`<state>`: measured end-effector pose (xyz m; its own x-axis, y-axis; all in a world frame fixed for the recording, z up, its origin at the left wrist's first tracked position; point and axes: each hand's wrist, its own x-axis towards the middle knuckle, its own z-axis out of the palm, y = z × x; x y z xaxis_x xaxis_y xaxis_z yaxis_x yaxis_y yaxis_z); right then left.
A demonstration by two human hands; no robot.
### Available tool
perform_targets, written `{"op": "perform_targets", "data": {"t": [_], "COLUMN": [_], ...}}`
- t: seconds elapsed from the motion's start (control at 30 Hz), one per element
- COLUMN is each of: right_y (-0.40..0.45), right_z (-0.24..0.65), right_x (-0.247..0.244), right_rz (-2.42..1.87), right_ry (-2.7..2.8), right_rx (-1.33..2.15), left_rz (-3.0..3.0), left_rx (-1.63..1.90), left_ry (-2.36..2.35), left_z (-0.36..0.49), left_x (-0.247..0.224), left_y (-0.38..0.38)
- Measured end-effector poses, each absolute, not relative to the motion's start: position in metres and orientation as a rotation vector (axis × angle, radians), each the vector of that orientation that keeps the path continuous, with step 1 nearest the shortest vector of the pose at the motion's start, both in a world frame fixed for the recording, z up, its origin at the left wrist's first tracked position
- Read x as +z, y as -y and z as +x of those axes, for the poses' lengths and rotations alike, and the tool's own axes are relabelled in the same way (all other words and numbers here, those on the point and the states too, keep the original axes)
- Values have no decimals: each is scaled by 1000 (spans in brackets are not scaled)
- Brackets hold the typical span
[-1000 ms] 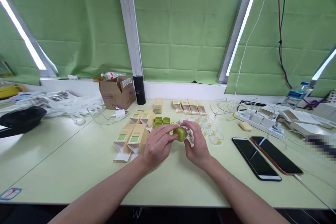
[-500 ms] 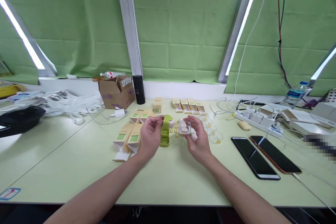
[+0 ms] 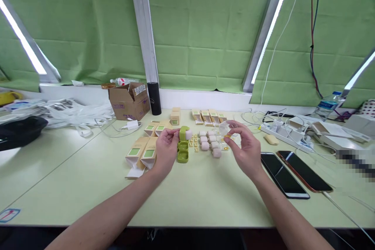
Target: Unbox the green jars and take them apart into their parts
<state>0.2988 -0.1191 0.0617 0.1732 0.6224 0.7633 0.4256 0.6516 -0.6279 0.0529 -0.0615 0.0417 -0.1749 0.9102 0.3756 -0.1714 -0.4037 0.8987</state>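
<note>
My left hand (image 3: 166, 149) pinches a small green case (image 3: 183, 133) with a pale pink cube-shaped piece (image 3: 189, 135) at its right side. Just below it two more green cases (image 3: 183, 156) lie on the table. Between my hands are small yellow pieces (image 3: 196, 143) and several rounded pale pink blocks (image 3: 205, 146) in rows. My right hand (image 3: 246, 150) has thumb and fingers closed on a clear plastic shell (image 3: 225, 128), above other clear shells (image 3: 224, 147) with yellow spots.
Small cardboard boxes with green labels (image 3: 149, 153) lie left of my left hand, more (image 3: 206, 117) stand behind. Farther back are a carton (image 3: 129, 105) and a black tumbler (image 3: 154, 99). Two phones (image 3: 284, 174), a power strip (image 3: 288, 138) and tangled cables occupy the right side.
My right hand has moved right with the clear shell, away from the left hand, uncovering the rows of pink blocks. My left hand still holds the green case in nearly the same place.
</note>
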Motion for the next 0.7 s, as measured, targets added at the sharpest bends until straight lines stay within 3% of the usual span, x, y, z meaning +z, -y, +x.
{"op": "perform_targets", "data": {"t": [0.43, 0.7], "right_y": [129, 130], "right_z": [358, 356], "right_x": [11, 6], "right_rz": [-1276, -1393], "right_ry": [2005, 2031], "right_rx": [-360, -394], "left_rz": [1244, 1258], "left_rx": [1690, 1669], "left_ry": [-928, -941], "left_z": [54, 54], "left_x": [42, 43], "left_y": [63, 64]}}
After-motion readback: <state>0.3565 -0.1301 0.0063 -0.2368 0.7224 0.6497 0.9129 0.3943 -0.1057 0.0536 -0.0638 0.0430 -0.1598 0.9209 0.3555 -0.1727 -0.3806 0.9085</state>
